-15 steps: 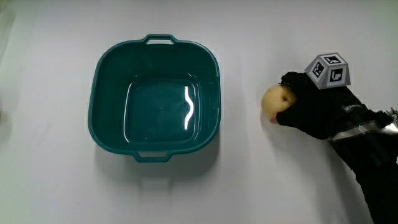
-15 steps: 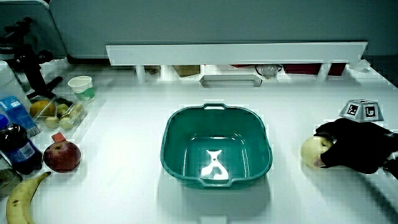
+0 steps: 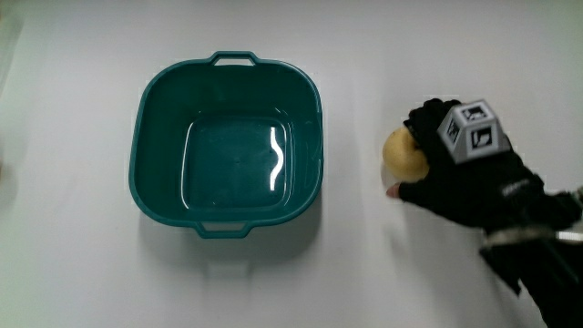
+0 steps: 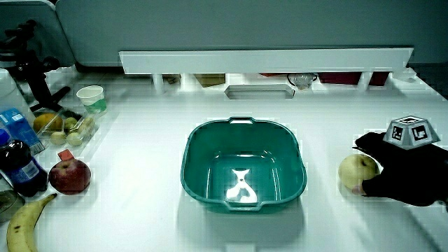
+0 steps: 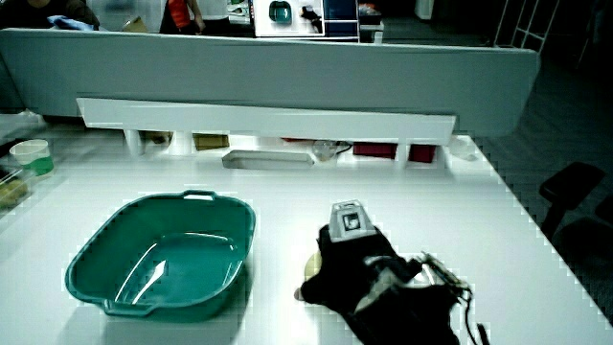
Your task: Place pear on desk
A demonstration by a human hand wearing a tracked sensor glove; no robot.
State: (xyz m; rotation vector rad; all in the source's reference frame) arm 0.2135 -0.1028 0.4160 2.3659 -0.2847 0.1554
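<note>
A yellow pear (image 3: 402, 155) rests on the white desk (image 3: 364, 264) beside the teal basin (image 3: 155, 100). The gloved hand (image 3: 455, 169) lies against the pear, on the side away from the basin. Its fingers curl over the fruit and the thumb (image 3: 397, 190) sits at the pear's nearer side. In a side view the pear (image 4: 355, 171) shows more fully, with the hand (image 4: 406, 175) wrapped partly around it. In a side view only a pale sliver of the pear (image 5: 308, 287) peeks out beside the hand (image 5: 369, 273).
The empty basin (image 4: 241, 164) stands mid-desk. At the table's edge lie a banana (image 4: 19, 222), a red apple (image 4: 69, 176), a dark bottle (image 4: 21, 168), a fruit tray (image 4: 66, 126) and a cup (image 4: 92, 97). A low partition (image 4: 266, 59) borders the desk.
The hand has drawn back slightly toward the person, leaving more of the pear uncovered. The pear and the basin stay in place.
</note>
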